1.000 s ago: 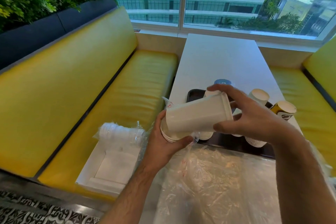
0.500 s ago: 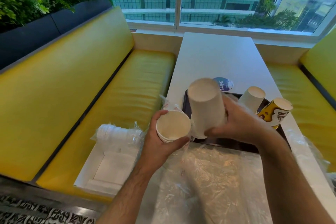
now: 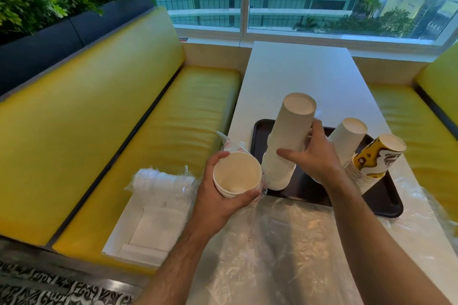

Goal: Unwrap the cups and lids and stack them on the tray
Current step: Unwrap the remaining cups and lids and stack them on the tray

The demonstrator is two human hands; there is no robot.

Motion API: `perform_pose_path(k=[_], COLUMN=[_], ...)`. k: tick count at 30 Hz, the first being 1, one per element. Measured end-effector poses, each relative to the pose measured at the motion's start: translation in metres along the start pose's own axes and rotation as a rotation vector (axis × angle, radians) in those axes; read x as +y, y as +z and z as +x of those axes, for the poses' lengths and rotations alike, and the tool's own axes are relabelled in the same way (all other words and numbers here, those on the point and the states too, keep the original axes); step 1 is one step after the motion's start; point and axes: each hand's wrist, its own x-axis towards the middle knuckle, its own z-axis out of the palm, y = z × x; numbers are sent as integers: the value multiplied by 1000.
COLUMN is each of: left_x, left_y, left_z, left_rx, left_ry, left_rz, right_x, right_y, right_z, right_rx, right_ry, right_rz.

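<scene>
Holding a short nest of white cups mouth-up in my left hand, I have the fingers and thumb curled round its rim and wall, with a bit of clear wrapper caught behind it. Just right of that hand stands the tall stack of white cups, upside down on the dark tray; my right hand is against its far side, thumb stretched across the front of the stack and the fingers curved round the back, though I cannot tell how firmly they press. Beyond my right hand a second white stack leans on the tray, and further right again a stack of yellow printed cups tilts the same way. The tray sits on the white bench, and under my forearms loose clear plastic sheet covers the near end of the bench. Left of my left hand, on the yellow seat, a white box holds a wrapped sleeve of lids lying on its side.
</scene>
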Motion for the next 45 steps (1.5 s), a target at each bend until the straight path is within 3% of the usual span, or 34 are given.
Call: perform_pose_path(k=[7, 21, 25, 28, 30, 33, 38, 45], left_x=[-4, -6, -6, -6, -7, -12, -22, -35], left_y=[0, 0, 0, -4, -8, -12, -8, -1], left_z=[1, 1, 2, 5, 7, 6, 2, 9], left_rx=[-5, -16, -31, -65, -94, -104, -111, -78], left_ry=[4, -2, 1, 0, 0, -5, -43, -47], left_rz=[4, -23, -49, -66, -50, -14, -25, -14], right_x=[34, 36, 18, -10, -32, -60, -85, -85], right_y=[28, 35, 28, 16, 9, 3, 10, 27], right_z=[-6, -10, -18, -35, -44, -56, -66, -63], right_rx=[-73, -51, 172, 325, 260, 21, -456, -499], right_ry=[93, 124, 56, -96, -205, -348, -295, -236], right_rz=[6, 49, 52, 85, 117, 52, -236, -385])
